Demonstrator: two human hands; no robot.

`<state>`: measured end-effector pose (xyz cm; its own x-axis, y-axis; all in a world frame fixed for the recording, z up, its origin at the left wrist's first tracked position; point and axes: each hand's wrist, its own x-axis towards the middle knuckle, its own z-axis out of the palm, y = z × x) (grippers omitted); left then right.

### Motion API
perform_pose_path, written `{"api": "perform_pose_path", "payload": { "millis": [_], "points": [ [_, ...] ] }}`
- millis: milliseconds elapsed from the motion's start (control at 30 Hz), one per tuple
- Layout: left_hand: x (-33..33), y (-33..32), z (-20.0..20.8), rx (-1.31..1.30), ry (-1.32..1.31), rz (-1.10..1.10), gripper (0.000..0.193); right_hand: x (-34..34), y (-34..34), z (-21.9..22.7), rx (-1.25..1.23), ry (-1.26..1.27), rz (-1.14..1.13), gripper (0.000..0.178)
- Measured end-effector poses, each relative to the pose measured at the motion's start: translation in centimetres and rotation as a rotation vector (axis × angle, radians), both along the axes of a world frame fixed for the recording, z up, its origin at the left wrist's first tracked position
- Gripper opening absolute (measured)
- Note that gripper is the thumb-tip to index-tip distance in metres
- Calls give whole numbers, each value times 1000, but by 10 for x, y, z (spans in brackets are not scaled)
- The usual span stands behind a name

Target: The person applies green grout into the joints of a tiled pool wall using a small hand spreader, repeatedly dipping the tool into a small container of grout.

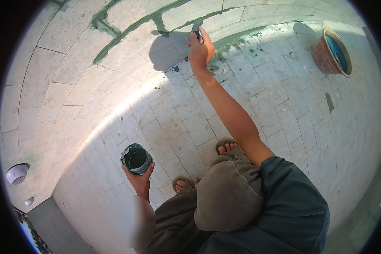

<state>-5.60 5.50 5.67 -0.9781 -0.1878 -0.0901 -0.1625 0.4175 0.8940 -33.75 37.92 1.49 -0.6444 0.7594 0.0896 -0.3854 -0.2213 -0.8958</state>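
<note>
The right hand (200, 47) is stretched out ahead, closed round a small dark tool (197, 26) whose tip sits at the foot of the tiled wall (63, 63), right at a joint filled with green grout (133, 26). More green lines run along the wall joints up and to the left of the tool, and green specks lie scattered on the floor (186, 122) just below the hand. The arm's shadow falls on the wall beside it.

The left hand (140, 177) is held low and close to the body, gripping a round tub (136, 158) from beneath; the tub is open at the top, dark inside, with green smears round its rim. It hangs over the pale floor tiles, well apart from the tool.

Two sandalled feet (226, 147) show between the arms. At the upper right a red bowl (331, 52) with a blue inside stands tilted on the floor, near the wall. At the far left a white round fitting (17, 173) sits in the wall, with a smaller one below it.
</note>
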Motion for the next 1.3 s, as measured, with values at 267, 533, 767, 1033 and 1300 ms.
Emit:
{"api": "perform_pose_path", "payload": {
  "millis": [267,533,767,1033,1300],
  "points": [
    [-2,6,1,17,14,-1,85,-5,-20,-17,381,-190,-23,37],
    [-2,8,6,-11,26,9,88,19,-33,-13,274,-93,34,38],
    [2,0,2,16,21,50,88,2,3,0,51,-74,-81,40],
    [0,3,1,-12,24,15,84,-5,-26,-10,388,-165,-63,39],
    [1,2,2,36,7,13,85,20,-64,-7,355,-124,175,38]
  ]
}}
